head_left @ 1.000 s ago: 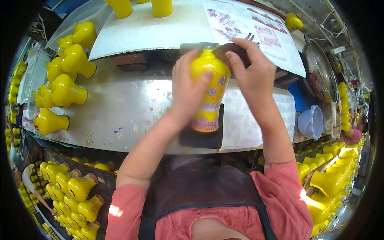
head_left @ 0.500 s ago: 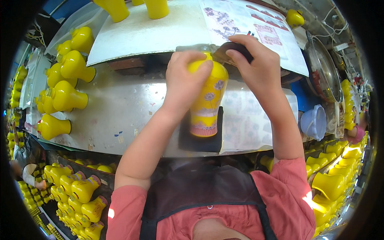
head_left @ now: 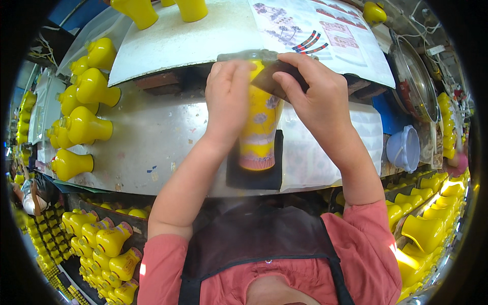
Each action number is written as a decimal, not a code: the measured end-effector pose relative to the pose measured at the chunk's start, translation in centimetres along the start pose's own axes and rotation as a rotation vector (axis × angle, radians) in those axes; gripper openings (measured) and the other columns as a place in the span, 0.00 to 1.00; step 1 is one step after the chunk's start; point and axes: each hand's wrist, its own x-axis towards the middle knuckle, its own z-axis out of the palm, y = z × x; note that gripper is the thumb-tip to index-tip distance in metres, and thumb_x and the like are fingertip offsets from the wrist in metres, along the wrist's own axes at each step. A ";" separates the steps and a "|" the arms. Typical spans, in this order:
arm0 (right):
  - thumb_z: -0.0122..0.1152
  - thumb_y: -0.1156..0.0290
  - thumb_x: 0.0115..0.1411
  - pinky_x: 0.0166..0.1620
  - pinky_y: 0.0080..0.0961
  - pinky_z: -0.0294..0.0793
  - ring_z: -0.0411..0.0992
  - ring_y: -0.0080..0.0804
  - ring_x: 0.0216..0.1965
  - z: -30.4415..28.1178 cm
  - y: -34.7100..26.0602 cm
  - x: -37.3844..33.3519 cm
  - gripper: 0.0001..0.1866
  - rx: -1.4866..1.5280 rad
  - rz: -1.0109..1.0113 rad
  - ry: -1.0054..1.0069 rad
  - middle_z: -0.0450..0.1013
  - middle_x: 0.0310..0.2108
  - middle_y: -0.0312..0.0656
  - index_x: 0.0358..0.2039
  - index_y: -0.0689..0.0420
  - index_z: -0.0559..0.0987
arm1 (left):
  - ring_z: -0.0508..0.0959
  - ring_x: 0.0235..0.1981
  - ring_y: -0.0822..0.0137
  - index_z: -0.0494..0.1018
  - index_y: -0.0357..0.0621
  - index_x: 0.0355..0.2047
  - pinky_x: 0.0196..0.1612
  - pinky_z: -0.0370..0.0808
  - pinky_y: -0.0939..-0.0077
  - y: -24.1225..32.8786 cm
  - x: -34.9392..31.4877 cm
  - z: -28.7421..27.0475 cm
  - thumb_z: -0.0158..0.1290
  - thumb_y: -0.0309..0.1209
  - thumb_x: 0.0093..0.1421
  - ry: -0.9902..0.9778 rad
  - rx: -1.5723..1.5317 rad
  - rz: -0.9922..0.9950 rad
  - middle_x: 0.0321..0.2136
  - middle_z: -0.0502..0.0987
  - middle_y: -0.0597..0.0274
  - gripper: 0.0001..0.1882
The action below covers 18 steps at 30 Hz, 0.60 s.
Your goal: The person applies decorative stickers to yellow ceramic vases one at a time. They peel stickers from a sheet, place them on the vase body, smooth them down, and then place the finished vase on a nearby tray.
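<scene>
The left hand was wrapped around the upper part of a yellow vase that stood upright on a black pad on the counter. The right hand pinched a dark flat scraper against the vase's top. More yellow vases lay on their sides at the counter's left.

I see a glossy, smooth yellow vase that looks like glazed ceramic standing on a matt black pad, which lies on a dull, stained metal table beside a printed paper sheet.
</scene>
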 end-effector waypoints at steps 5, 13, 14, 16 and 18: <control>0.66 0.70 0.60 0.34 0.38 0.79 0.78 0.49 0.31 0.1 0.8 -0.2 0.10 -0.064 -0.011 -0.007 0.78 0.31 0.47 0.42 0.56 0.80 | 0.76 0.47 0.51 0.80 0.41 0.42 0.55 0.71 0.60 0.4 -0.6 0.0 0.58 0.41 0.63 -0.029 0.163 0.075 0.42 0.75 0.51 0.16; 0.69 0.76 0.48 0.32 0.31 0.79 0.78 0.37 0.29 -0.1 -1.4 -3.7 0.14 -0.054 -0.433 0.019 0.75 0.27 0.36 0.38 0.50 0.84 | 0.75 0.49 0.69 0.77 0.39 0.48 0.56 0.71 0.74 -1.6 -0.5 -0.6 0.45 0.42 0.75 -0.091 -0.046 0.037 0.47 0.74 0.59 0.19; 0.69 0.75 0.47 0.34 0.31 0.79 0.78 0.37 0.31 0.0 -2.1 -4.4 0.15 0.058 -0.513 -0.050 0.75 0.28 0.37 0.38 0.50 0.84 | 0.75 0.49 0.69 0.76 0.39 0.49 0.56 0.71 0.74 -1.7 -0.4 -0.7 0.43 0.42 0.76 -0.107 -0.135 -0.014 0.48 0.74 0.59 0.20; 0.69 0.74 0.46 0.37 0.33 0.81 0.79 0.39 0.33 -0.1 -2.8 -5.6 0.15 0.126 -0.596 -0.271 0.76 0.30 0.38 0.38 0.51 0.83 | 0.74 0.50 0.69 0.75 0.38 0.51 0.57 0.70 0.74 -1.8 -0.6 -0.9 0.40 0.42 0.77 -0.152 -0.227 -0.053 0.51 0.73 0.59 0.21; 0.69 0.74 0.47 0.39 0.34 0.82 0.80 0.39 0.35 -0.3 -2.8 -6.2 0.15 0.091 -0.518 -0.246 0.77 0.32 0.39 0.38 0.53 0.84 | 0.74 0.50 0.69 0.74 0.38 0.53 0.58 0.70 0.75 -1.7 -0.8 -1.2 0.38 0.41 0.78 -0.170 -0.237 -0.077 0.52 0.72 0.59 0.21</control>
